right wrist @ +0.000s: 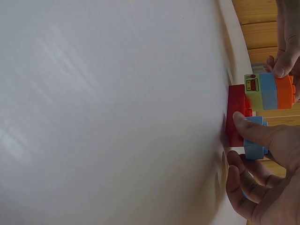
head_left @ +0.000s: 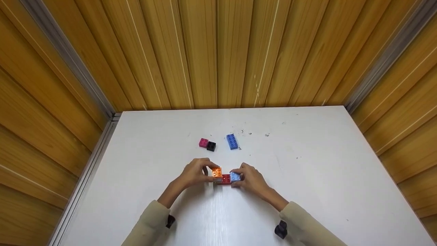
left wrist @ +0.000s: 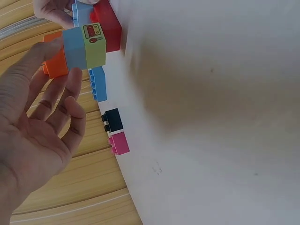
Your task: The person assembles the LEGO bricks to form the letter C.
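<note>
My left hand pinches a short stack of toy building bricks between thumb and fingers. Orange is on top, light blue in the middle, and light green with a printed picture at the bottom. This stack stands over the left end of a long red brick on the table, jutting past it; I cannot tell whether they are joined. On the red brick's right end sits another light blue brick, which my right hand grips between thumb and fingers.
Beyond the hands lie a long blue brick, a pink brick and a black brick, the last two side by side. The white table meets yellow wood-look panels at the back and sides.
</note>
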Motion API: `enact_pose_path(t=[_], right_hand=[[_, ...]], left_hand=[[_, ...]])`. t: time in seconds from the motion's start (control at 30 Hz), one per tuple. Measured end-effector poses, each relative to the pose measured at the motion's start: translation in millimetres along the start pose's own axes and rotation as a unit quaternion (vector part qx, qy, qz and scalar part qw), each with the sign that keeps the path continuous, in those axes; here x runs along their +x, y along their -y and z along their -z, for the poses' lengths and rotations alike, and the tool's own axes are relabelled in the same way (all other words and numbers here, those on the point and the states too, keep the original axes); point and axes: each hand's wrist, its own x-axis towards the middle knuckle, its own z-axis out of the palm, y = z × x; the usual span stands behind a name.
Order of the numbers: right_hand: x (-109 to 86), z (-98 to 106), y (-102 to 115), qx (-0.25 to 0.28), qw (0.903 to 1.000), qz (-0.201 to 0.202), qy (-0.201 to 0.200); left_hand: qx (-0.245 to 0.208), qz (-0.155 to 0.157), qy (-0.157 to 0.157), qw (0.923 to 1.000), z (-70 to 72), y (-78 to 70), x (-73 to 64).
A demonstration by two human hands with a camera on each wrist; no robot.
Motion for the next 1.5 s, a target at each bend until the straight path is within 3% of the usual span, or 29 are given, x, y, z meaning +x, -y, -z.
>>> enact_pose_path(t=[0.1, 0.2, 0.33, 0.4, 0.47, 0.6, 0.7, 0.87, 1.03, 1.33, 1.5], right_hand=[[-0.5, -1.0, 0.5, 0.001, 1.0000, -0.003, -0.001], [-0.7, -1.5, 0.7, -0.005, 1.0000, -0.004, -0.001], [-1.5, -1.0, 1.3, -0.013, 0.9999, -0.006, 0.004], [-1.4, -0.5, 1.4, -0.023, 0.9997, -0.009, 0.004], [-1.3, 0.0, 1.6, -0.030, 0.9995, -0.010, 0.005], [0.1, 1.0, 2.9, -0.039, 0.9992, -0.011, 0.005], [0.8, 1.2, 3.6, -0.038, 0.9991, -0.014, 0.008], [0.8, 0.6, 3.3, -0.034, 0.9992, -0.020, 0.010], [0.2, -0.2, 3.5, -0.027, 0.9991, -0.028, 0.014], [0.5, -0.1, 4.3, -0.026, 0.9994, -0.021, 0.005], [-0.4, 0.5, 3.7, -0.029, 0.9995, -0.013, 0.001]], left_hand=[[-0.036, -0.021, -0.005, 0.9991, -2.6, 5.2, -2.2], [-0.076, -0.041, 0.010, 0.9963, -2.7, 11.4, -3.2], [-0.132, -0.022, 0.034, 0.9904, 0.1, 21.8, 0.6], [-0.152, -0.002, 0.019, 0.9883, 0.4, 28.0, 5.3], [-0.158, 0.009, -0.017, 0.9872, -1.0, 34.7, 11.2], [-0.142, 0.014, -0.094, 0.9853, -6.3, 44.8, 24.1], [-0.113, 0.028, -0.115, 0.9865, -10.4, 47.8, 32.8], [-0.043, 0.084, -0.110, 0.9894, -15.4, 45.1, 43.5], [-0.016, 0.127, -0.102, 0.9865, -17.9, 40.4, 48.7], [0.015, 0.123, -0.123, 0.9846, -19.2, 35.8, 46.2], [0.028, 0.145, -0.135, 0.9798, -20.3, 32.1, 43.6]])
